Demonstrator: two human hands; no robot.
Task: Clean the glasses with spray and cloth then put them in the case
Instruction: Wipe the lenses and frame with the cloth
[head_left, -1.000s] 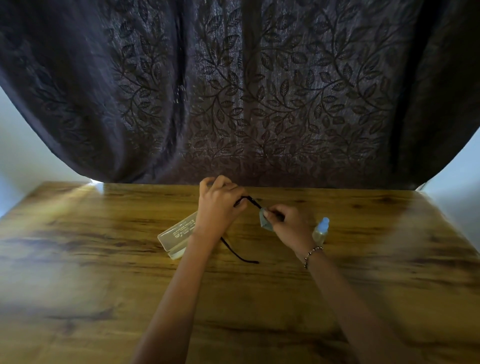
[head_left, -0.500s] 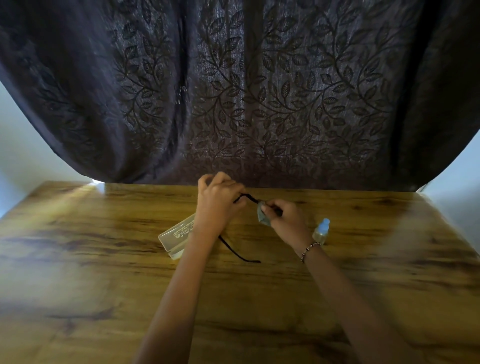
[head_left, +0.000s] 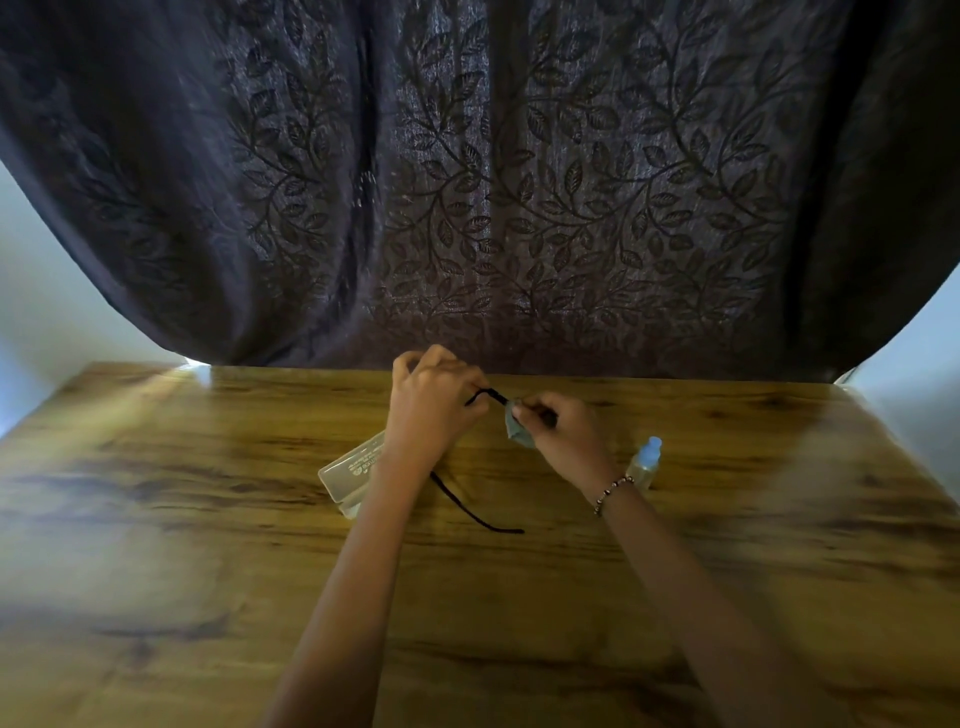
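Left grip (head_left: 434, 410) holding glasses (head_left: 485, 397), case (head_left: 353, 470) beside

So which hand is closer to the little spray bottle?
The right hand. It's just left of the spray bottle, rubbing the glasses with a cloth; the left hand is farther left.

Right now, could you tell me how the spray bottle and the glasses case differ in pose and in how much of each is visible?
The spray bottle stands upright, while the glasses case lies flat on its long side. The bottle sits to the right of the right hand's wrist and shows almost whole; the case is on the left, partly hidden under the left hand's forearm. Both are pale, see-through, untouched, and rest on the wooden table.
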